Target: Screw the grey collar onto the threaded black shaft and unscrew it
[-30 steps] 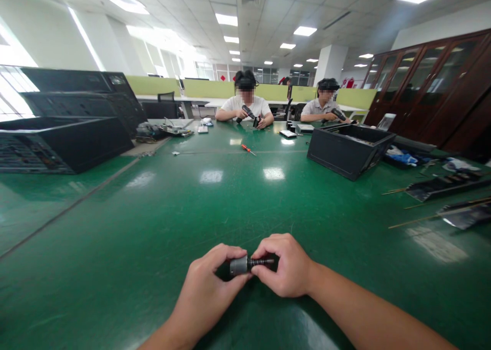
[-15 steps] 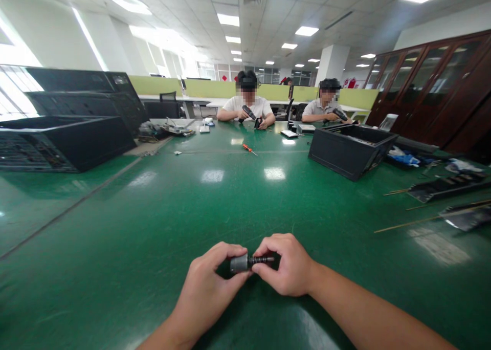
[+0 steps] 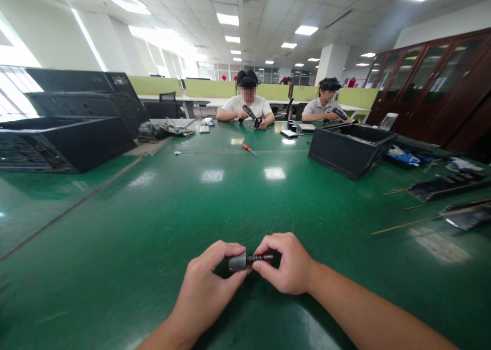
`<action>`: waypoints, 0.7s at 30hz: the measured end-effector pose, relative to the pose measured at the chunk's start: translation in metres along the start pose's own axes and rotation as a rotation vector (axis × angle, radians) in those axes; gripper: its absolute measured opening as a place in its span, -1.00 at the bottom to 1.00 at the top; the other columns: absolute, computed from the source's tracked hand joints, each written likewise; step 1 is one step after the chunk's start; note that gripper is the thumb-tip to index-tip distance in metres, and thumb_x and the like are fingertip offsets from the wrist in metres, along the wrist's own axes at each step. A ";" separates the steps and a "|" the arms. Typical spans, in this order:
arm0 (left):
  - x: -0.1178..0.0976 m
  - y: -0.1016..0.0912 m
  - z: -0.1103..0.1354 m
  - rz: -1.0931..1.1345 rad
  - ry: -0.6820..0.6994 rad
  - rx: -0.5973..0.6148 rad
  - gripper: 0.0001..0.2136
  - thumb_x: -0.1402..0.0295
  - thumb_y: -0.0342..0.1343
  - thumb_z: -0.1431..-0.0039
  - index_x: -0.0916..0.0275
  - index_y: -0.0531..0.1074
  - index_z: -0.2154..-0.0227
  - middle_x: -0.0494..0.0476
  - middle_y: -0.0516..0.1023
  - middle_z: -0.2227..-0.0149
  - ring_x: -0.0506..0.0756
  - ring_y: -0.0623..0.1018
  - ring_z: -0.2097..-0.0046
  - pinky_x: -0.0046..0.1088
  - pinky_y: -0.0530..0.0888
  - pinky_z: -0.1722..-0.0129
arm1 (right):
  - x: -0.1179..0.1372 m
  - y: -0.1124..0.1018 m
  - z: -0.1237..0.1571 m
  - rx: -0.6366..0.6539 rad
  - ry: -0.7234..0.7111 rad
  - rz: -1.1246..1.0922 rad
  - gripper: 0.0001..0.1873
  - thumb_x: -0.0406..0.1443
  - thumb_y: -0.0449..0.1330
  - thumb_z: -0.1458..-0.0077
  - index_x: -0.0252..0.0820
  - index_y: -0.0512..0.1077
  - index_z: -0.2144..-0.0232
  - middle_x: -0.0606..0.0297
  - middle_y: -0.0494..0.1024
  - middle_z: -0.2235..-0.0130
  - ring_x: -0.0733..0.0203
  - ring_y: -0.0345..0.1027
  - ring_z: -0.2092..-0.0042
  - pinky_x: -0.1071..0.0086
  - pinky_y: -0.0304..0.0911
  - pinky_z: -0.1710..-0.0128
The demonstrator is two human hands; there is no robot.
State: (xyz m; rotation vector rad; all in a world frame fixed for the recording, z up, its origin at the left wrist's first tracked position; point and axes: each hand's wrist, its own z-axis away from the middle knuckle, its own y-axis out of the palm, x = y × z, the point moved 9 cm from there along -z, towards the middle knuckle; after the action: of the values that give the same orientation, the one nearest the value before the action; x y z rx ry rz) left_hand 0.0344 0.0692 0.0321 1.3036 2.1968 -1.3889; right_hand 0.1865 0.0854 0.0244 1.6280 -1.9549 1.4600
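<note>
Between my hands, just above the near part of the green table, lies a small motor-like part: a grey cylinder with a dark, ringed shaft pointing right. My left hand pinches the cylinder between thumb and forefinger. The thumb and forefinger of my right hand close on the shaft near the cylinder, while the shaft's tip shows between them. The other fingers of both hands are curled and partly hidden.
A black computer case stands ahead right, another case at left. An orange screwdriver lies mid-table. Metal strips with thin rods lie at right. Two people sit across, one with a power drill.
Both hands keep their grip on the motor-like part. The part sits very slightly further left; otherwise hardly anything differs.
</note>
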 end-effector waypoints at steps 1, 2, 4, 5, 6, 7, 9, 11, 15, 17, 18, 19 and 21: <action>0.000 0.000 0.000 -0.002 0.003 -0.003 -0.82 0.39 0.33 -0.07 0.14 0.53 0.24 -0.01 0.64 0.29 0.04 0.63 0.26 -0.52 0.53 0.22 | 0.000 0.000 0.000 -0.002 -0.001 -0.004 -0.91 -0.26 0.29 -0.02 -0.17 0.49 0.43 0.34 0.54 0.50 0.25 0.40 0.46 0.42 0.21 0.39; -0.001 0.000 0.000 -0.003 0.008 -0.007 -0.82 0.39 0.34 -0.07 0.13 0.53 0.24 -0.02 0.64 0.29 0.03 0.63 0.26 -0.53 0.53 0.23 | 0.000 0.000 0.000 -0.005 -0.002 -0.007 -0.91 -0.26 0.29 -0.02 -0.17 0.49 0.43 0.34 0.54 0.50 0.25 0.39 0.47 0.42 0.20 0.39; -0.002 -0.001 0.000 -0.001 0.022 -0.013 -0.81 0.38 0.35 -0.06 0.12 0.53 0.24 -0.04 0.63 0.30 0.02 0.63 0.27 -0.54 0.52 0.25 | 0.000 0.000 0.000 -0.011 -0.003 -0.010 -0.91 -0.27 0.29 -0.02 -0.17 0.49 0.44 0.35 0.53 0.51 0.26 0.38 0.48 0.42 0.20 0.40; -0.002 -0.001 0.000 0.002 0.029 -0.016 -0.81 0.38 0.35 -0.06 0.12 0.53 0.24 -0.05 0.63 0.30 0.02 0.63 0.28 -0.55 0.52 0.25 | 0.000 0.000 0.000 -0.014 -0.002 -0.010 -0.91 -0.27 0.29 -0.01 -0.17 0.49 0.44 0.35 0.52 0.52 0.26 0.38 0.48 0.43 0.19 0.40; -0.003 -0.001 0.000 0.004 0.035 -0.019 -0.81 0.38 0.35 -0.06 0.11 0.53 0.24 -0.05 0.63 0.30 0.01 0.63 0.28 -0.55 0.52 0.25 | 0.000 -0.001 0.000 -0.014 -0.002 -0.010 -0.92 -0.28 0.29 -0.01 -0.17 0.49 0.44 0.35 0.52 0.52 0.26 0.38 0.48 0.43 0.19 0.41; -0.003 -0.001 0.001 0.004 0.039 -0.022 -0.80 0.38 0.35 -0.06 0.11 0.52 0.24 -0.05 0.63 0.30 0.02 0.63 0.28 -0.55 0.52 0.25 | 0.000 -0.001 0.000 -0.013 -0.001 -0.010 -0.92 -0.28 0.29 -0.01 -0.17 0.49 0.45 0.35 0.52 0.52 0.26 0.38 0.48 0.43 0.19 0.41; -0.003 -0.002 0.001 0.000 0.041 -0.030 -0.80 0.38 0.35 -0.07 0.12 0.52 0.24 -0.04 0.63 0.30 0.02 0.63 0.27 -0.54 0.53 0.25 | 0.000 -0.001 0.000 -0.008 0.004 -0.015 -0.92 -0.28 0.29 -0.02 -0.17 0.49 0.44 0.35 0.53 0.51 0.26 0.39 0.47 0.43 0.20 0.40; -0.003 -0.003 0.001 -0.004 0.042 -0.038 -0.80 0.38 0.35 -0.07 0.12 0.52 0.23 -0.03 0.63 0.29 0.02 0.63 0.27 -0.54 0.53 0.24 | 0.000 -0.001 0.000 -0.004 0.009 -0.020 -0.93 -0.29 0.29 -0.03 -0.17 0.49 0.43 0.35 0.53 0.50 0.25 0.40 0.46 0.43 0.20 0.40; -0.003 -0.004 0.000 -0.006 0.043 -0.032 -0.81 0.38 0.34 -0.08 0.11 0.52 0.23 -0.04 0.63 0.29 0.02 0.63 0.26 -0.54 0.53 0.23 | 0.000 -0.001 0.000 -0.006 0.009 -0.025 -0.94 -0.29 0.29 -0.03 -0.17 0.49 0.43 0.35 0.53 0.50 0.25 0.40 0.46 0.43 0.21 0.39; -0.002 -0.004 0.000 -0.005 0.039 -0.032 -0.81 0.37 0.34 -0.08 0.12 0.52 0.23 -0.03 0.63 0.29 0.03 0.63 0.26 -0.53 0.54 0.23 | 0.001 -0.002 0.000 -0.012 0.003 -0.024 -0.94 -0.30 0.29 -0.02 -0.18 0.49 0.43 0.34 0.53 0.50 0.25 0.40 0.46 0.42 0.21 0.38; -0.001 -0.004 0.000 -0.006 0.034 -0.034 -0.81 0.37 0.34 -0.08 0.13 0.52 0.23 -0.02 0.63 0.29 0.04 0.63 0.26 -0.52 0.54 0.23 | 0.001 -0.003 0.000 -0.017 -0.002 -0.022 -0.94 -0.30 0.29 -0.02 -0.18 0.49 0.43 0.34 0.53 0.50 0.25 0.40 0.46 0.42 0.21 0.38; -0.001 -0.004 0.000 -0.008 0.032 -0.036 -0.81 0.36 0.34 -0.08 0.13 0.53 0.23 -0.01 0.63 0.29 0.04 0.64 0.26 -0.52 0.54 0.23 | 0.002 -0.003 -0.001 -0.022 -0.007 -0.019 -0.94 -0.30 0.29 -0.02 -0.18 0.49 0.43 0.34 0.53 0.50 0.25 0.40 0.46 0.42 0.21 0.38; 0.000 -0.004 -0.001 -0.013 0.027 -0.040 -0.81 0.37 0.34 -0.08 0.13 0.53 0.23 -0.02 0.63 0.29 0.04 0.64 0.26 -0.52 0.54 0.22 | 0.003 -0.004 -0.001 -0.031 -0.013 -0.016 -0.94 -0.30 0.28 -0.02 -0.18 0.49 0.43 0.34 0.53 0.50 0.24 0.40 0.46 0.42 0.21 0.38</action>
State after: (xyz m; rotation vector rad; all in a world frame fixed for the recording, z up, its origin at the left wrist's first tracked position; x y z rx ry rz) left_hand 0.0315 0.0693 0.0344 1.3043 2.2428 -1.3329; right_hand 0.1888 0.0847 0.0289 1.6401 -1.9574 1.4100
